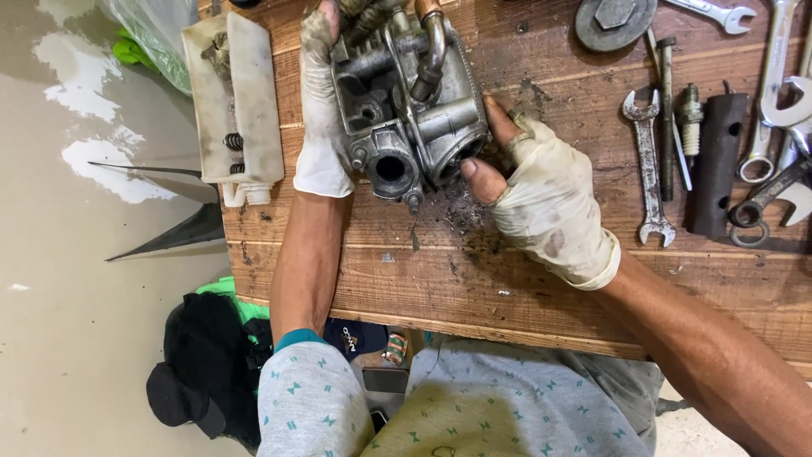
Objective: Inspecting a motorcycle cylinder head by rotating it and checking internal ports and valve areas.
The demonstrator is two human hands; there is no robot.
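Note:
A grey cast-metal engine part (410,101) with round ports and a curved pipe rests on the wooden table (541,279). My left hand (321,110), in a dirty white glove, grips its left side, fingers stretched up along the casting. My right hand (537,182), in a torn, stained glove with bare fingertips, holds the right side, thumb at the rim of a round port. Dark grit lies on the wood just below the part.
A cut-open white plastic container (235,101) holding springs sits at the table's left edge. Several spanners (650,165), a spark plug (691,114), a dark perforated tube (717,161) and a round metal disc (613,21) lie to the right. Dark cloth (207,364) lies on the floor.

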